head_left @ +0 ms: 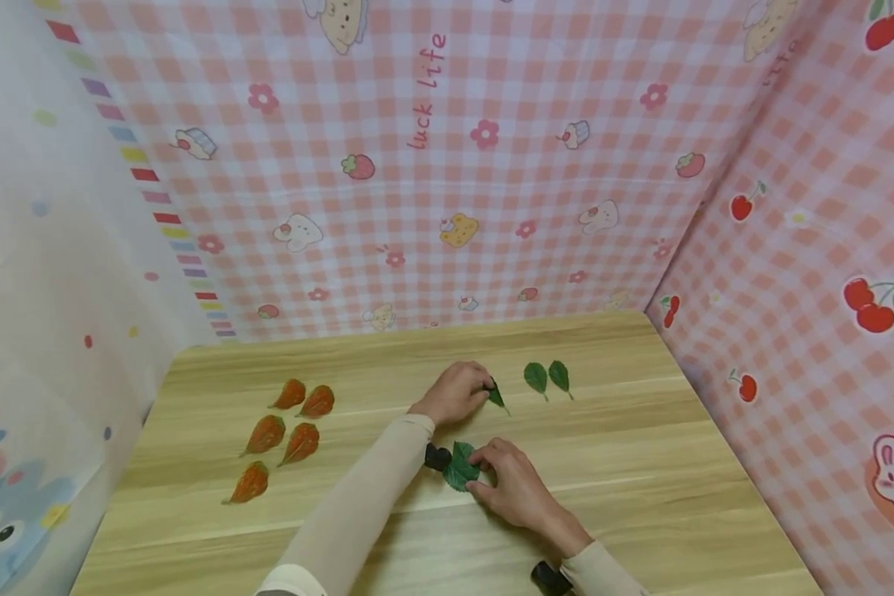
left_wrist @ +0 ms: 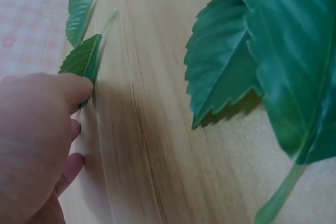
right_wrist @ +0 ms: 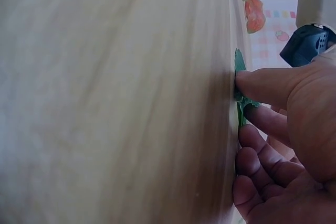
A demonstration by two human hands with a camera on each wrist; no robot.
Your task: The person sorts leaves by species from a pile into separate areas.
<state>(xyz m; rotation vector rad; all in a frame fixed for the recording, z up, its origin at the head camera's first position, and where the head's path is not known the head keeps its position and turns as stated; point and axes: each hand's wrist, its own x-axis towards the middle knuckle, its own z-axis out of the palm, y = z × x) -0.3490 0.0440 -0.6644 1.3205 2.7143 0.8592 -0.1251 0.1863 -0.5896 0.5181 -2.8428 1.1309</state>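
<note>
My left hand (head_left: 458, 393) pinches one end of a green leaf (head_left: 497, 395) near the far middle of the table; its stalk points away from the fingers. In the left wrist view, that leaf (left_wrist: 83, 60) is tilted, its other end hidden by the hand (left_wrist: 39, 140). Closer in, my right hand (head_left: 517, 484) holds the edge of some overlapping green leaves (head_left: 460, 468) between thumb and fingers. Seen from the right wrist, these leaves (right_wrist: 241, 98) are nearly edge-on at the tabletop, partly covered by the right hand (right_wrist: 283, 124). Their exact number is unclear.
Two green leaves (head_left: 547, 378) lie side by side at the back right. Several orange-red leaves (head_left: 299, 443) are spread over the left of the wooden table (head_left: 641, 463). A black wrist camera (head_left: 438, 457) on the left arm sits close beside the overlapping leaves. Patterned cloth walls (head_left: 417, 207) surround the table.
</note>
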